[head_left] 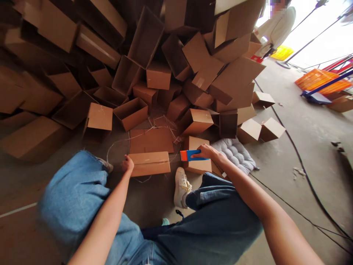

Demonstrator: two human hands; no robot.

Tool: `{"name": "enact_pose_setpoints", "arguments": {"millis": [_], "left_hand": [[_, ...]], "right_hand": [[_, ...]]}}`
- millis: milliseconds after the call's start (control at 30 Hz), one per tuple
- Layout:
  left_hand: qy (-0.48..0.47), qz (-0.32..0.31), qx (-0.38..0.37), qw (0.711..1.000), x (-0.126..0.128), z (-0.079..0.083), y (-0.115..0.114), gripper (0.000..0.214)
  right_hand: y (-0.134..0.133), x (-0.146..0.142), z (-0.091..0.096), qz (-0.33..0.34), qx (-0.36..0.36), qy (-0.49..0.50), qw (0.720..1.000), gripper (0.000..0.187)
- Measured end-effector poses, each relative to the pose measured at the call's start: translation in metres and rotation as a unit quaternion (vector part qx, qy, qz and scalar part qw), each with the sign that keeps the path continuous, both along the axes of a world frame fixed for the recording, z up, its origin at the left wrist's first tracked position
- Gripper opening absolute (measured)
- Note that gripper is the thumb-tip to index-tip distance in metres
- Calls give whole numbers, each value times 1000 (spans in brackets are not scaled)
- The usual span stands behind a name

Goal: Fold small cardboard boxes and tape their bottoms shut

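Note:
A long closed cardboard box (150,163) lies between my feet, a seam running along its top. My left hand (127,165) is closed on the left end of this box, with the fingertips partly hidden. In my right hand (207,151) is a blue tool with an orange end, which looks like a tape dispenser (190,155). Its orange end points left, towards the long box, and is apart from it. Under the tool stands another cardboard box (197,167). A flat cardboard piece (151,140) lies just behind the long box.
A high heap of open cardboard boxes (160,75) fills the far side. Loose white strapping (110,149) lies around the work spot. On the right are a grey cushion (234,152), a black cable (292,141), an orange crate (320,81) and another person (278,27).

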State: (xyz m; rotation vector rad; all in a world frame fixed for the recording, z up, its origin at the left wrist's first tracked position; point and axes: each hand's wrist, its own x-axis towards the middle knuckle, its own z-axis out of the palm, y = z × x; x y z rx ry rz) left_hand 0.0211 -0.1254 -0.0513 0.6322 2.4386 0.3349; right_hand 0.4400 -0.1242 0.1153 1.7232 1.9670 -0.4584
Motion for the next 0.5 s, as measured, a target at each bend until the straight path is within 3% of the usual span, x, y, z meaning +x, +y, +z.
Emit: {"name": "enact_pose_setpoints", "arguments": {"millis": [500], "left_hand": [[-4, -8, 9, 1000, 0, 4, -2, 71]], "right_hand": [[7, -14, -12, -19, -35, -31, 999, 69]]}}
